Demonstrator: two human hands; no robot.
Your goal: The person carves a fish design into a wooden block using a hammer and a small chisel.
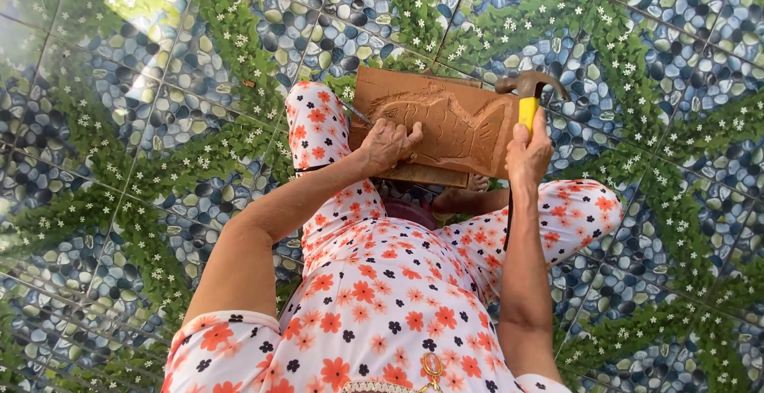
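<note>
Wooden carving board (469, 126): brown slab with a fish cut in relief, propped tilted on the lap of a seated person, resting across the knees; the lower edge sits just above a foot (477, 184) tucked beneath it.

Left hand (387, 145): lies on the board's left part, over the fish's head end. Fingers curled tight together around a thin metal chisel (357, 113), whose shaft sticks out to the upper left, past the board's edge and over the left knee. The cutting tip is hidden by the hand; cannot tell where it meets the wood.

Right hand (528, 154): at the board's right edge, fingers wrapped shut around the yellow grip of a claw hammer (529, 91). The dark metal head stands above the board's upper right corner, apart from the chisel. A dark strap or cord hangs down beside the right forearm; cannot tell what it is fixed to.

Clothing: white trousers and top (382, 289) printed with orange and dark flowers, both knees bent outward.

Floor (159, 122): tiles patterned with blue-grey pebbles, green leafy bands and small white flowers. A bright sunlit patch at upper left.
</note>
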